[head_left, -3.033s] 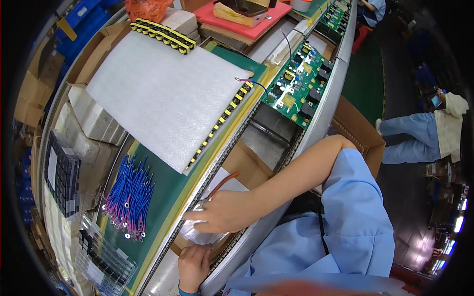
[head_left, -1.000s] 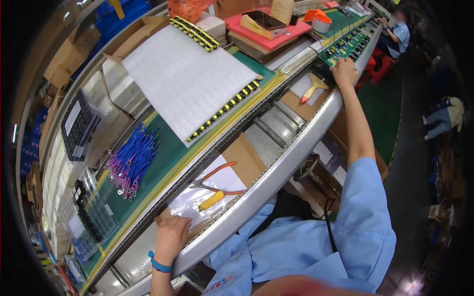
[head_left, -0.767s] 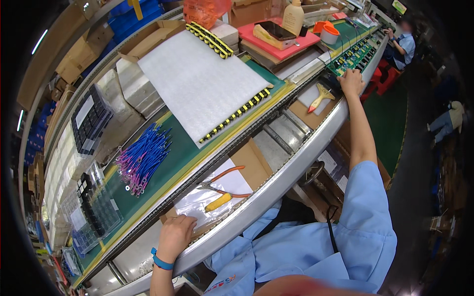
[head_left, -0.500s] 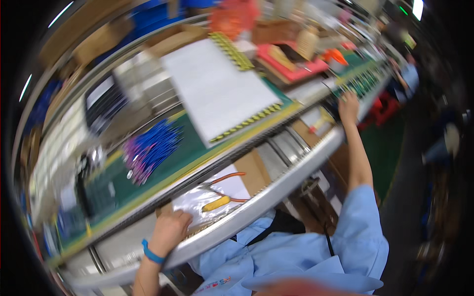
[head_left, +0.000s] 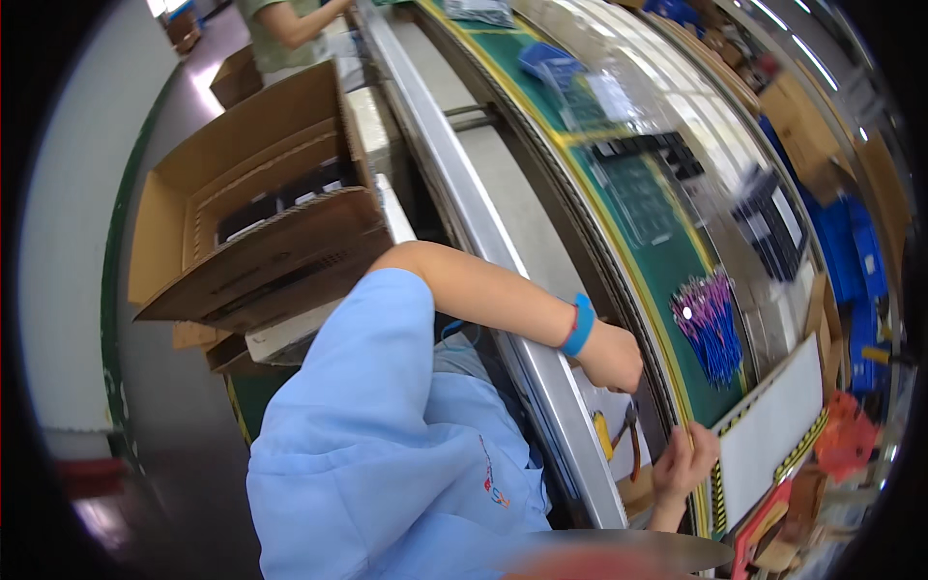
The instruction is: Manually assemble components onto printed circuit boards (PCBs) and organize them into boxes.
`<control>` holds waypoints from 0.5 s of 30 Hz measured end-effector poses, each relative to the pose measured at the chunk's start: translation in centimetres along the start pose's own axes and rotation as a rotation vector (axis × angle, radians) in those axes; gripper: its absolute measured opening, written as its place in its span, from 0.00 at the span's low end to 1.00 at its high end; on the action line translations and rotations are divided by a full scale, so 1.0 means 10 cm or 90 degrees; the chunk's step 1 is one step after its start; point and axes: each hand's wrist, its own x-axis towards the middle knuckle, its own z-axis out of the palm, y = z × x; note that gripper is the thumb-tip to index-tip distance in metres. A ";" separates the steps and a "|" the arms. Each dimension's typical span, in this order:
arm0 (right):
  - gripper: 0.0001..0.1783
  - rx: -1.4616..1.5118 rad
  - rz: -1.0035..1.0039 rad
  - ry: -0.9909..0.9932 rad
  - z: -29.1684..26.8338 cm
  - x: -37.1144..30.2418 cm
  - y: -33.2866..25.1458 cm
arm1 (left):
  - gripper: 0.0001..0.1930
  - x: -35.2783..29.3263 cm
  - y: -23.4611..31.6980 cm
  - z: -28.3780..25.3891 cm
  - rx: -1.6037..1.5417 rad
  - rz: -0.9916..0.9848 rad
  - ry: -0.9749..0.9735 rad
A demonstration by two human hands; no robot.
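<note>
My left hand, with a blue band at its wrist, hangs over the trough inside the metal rail. Its fingers curl downward and are partly hidden; whatever they may hold does not show. Just below it in the trough lie a yellow-handled tool and pliers with orange handles. At the yellow edge of the green work surface is my right hand, fingers bent together. I cannot make out anything between them. A bundle of blue and pink cables lies beyond my hands.
An open cardboard box with dark items inside stands left of the metal rail. Farther along the line is another person's arm. A white board with striped edges, a blue tray and clear plastic trays lie on the bench.
My view has swung left along the bench, bringing the cardboard box into sight. My right hand has left the green circuit boards and come near my left hand, which stays above the trough.
</note>
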 end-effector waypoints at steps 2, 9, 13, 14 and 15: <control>0.13 0.128 0.046 -0.087 0.19 0.03 -0.15 | 0.06 -0.03 -0.05 0.06 -0.027 -0.017 0.031; 0.15 0.346 0.194 -0.480 0.32 -0.07 -0.39 | 0.06 -0.08 -0.08 -0.09 0.007 -0.054 0.023; 0.17 0.343 0.221 -0.482 0.23 -0.07 -0.37 | 0.03 -0.30 0.25 -0.62 0.246 -0.087 0.247; 0.18 0.348 0.221 -0.473 0.23 -0.07 -0.37 | 0.02 -0.50 0.38 -0.83 0.255 -0.115 0.295; 0.18 0.362 0.241 -0.475 0.21 -0.08 -0.36 | 0.04 -0.74 0.58 -1.10 0.276 -0.175 0.367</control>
